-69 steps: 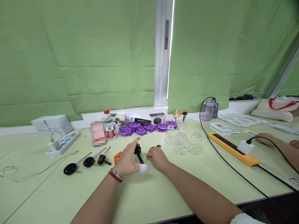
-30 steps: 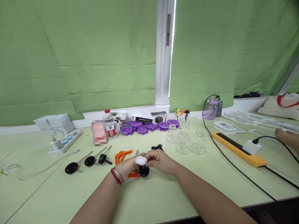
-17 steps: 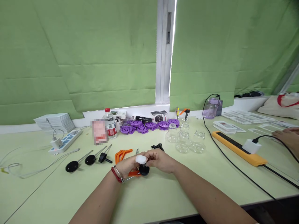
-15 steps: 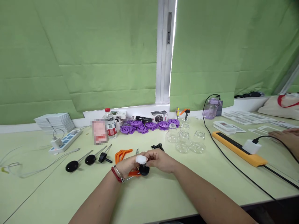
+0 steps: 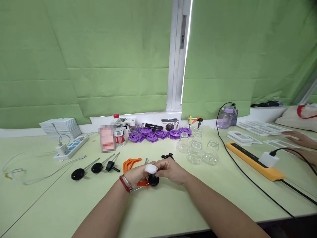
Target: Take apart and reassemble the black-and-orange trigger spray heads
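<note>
Green blinds (image 5: 99,49) are hanging; left hand (image 5: 138,173) is clasping a black part (image 5: 154,181), probably light, stiff, best held by its stem (image 5: 153,175); right hand (image 5: 171,170) is nestling close, grip hidden.

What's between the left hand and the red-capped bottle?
In the head view, orange hooked pieces lie between the left hand and the red-capped bottle.

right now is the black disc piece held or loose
Held: the left hand grips the black disc piece, which shows below the wrapped thumb. Whether it touches the table, I cannot tell.
</note>
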`<action>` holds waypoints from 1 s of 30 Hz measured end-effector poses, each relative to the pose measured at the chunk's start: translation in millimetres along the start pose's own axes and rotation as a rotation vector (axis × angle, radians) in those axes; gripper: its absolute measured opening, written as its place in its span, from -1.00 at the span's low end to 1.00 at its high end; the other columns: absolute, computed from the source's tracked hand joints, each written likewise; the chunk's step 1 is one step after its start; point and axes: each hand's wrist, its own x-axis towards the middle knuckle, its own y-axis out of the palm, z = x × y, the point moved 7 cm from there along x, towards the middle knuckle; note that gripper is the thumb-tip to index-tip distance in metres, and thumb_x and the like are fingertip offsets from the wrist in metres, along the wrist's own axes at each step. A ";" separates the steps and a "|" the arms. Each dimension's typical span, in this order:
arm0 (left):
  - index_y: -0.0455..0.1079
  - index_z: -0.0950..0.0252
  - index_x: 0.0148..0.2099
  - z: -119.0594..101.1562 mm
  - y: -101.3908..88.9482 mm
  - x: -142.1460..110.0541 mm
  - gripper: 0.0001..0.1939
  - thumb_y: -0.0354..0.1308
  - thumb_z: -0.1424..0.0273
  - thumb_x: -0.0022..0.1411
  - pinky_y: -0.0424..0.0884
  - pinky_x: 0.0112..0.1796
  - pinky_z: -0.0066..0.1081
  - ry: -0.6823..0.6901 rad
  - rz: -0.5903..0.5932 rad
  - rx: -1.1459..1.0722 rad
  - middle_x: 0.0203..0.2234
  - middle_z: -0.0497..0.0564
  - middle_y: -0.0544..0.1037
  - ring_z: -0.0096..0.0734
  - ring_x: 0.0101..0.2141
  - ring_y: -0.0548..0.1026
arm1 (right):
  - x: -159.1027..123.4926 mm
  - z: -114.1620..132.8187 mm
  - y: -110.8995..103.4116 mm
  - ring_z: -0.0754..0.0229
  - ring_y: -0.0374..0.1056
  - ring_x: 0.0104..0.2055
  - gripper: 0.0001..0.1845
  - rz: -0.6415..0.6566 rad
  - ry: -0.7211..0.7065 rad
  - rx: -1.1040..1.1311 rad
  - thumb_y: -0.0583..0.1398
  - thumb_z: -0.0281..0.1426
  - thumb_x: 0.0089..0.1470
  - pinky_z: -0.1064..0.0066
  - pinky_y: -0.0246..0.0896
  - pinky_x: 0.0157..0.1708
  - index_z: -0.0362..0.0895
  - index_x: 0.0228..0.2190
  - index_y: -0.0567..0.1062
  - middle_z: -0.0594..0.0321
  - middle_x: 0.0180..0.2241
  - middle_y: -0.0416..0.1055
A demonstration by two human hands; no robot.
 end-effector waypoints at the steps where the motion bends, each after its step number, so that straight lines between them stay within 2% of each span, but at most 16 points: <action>1: 0.29 0.19 0.03 0.7 -0.1 0.4 -0.49 0.06 0.25 -0.03 0.21 -0.57 -0.47 -0.003 0.004 -0.008 -0.53 -0.07 0.39 -0.42 -0.55 0.32 | -0.4 1.2 0.5 0.14 0.37 -0.24 -0.73 0.001 0.001 -0.002 0.36 -0.34 -0.27 0.25 0.22 -0.18 -0.22 -0.44 0.55 0.16 -0.31 0.47; 10: 0.30 0.22 0.04 0.7 -3.9 1.4 -0.47 0.07 0.26 -0.04 0.19 -0.55 -0.48 0.021 -0.015 0.021 -0.55 -0.07 0.38 -0.44 -0.55 0.33 | -0.6 -0.8 -2.0 0.22 0.34 -0.30 -0.74 -0.039 0.026 0.018 0.37 -0.34 -0.30 0.31 0.22 -0.21 -0.21 -0.48 0.54 0.23 -0.35 0.45; 21: 0.31 0.18 0.03 2.0 -3.2 0.7 -0.50 0.07 0.22 -0.01 0.22 -0.51 -0.46 0.015 -0.026 0.002 -0.45 -0.02 0.45 -0.36 -0.44 0.37 | -0.5 -4.4 -4.2 0.28 0.31 -0.38 -0.74 -0.067 0.053 0.007 0.37 -0.36 -0.34 0.36 0.18 -0.28 -0.21 -0.52 0.50 0.29 -0.44 0.43; 30: 0.32 0.20 0.03 0.4 -1.4 -0.8 -0.49 0.08 0.23 -0.02 0.21 -0.53 -0.43 -0.002 -0.020 -0.001 -0.55 -0.04 0.39 -0.40 -0.54 0.33 | 0.5 -7.7 -4.3 0.30 0.32 -0.41 -0.69 -0.060 0.061 0.008 0.39 -0.35 -0.36 0.38 0.20 -0.32 -0.21 -0.51 0.45 0.32 -0.47 0.41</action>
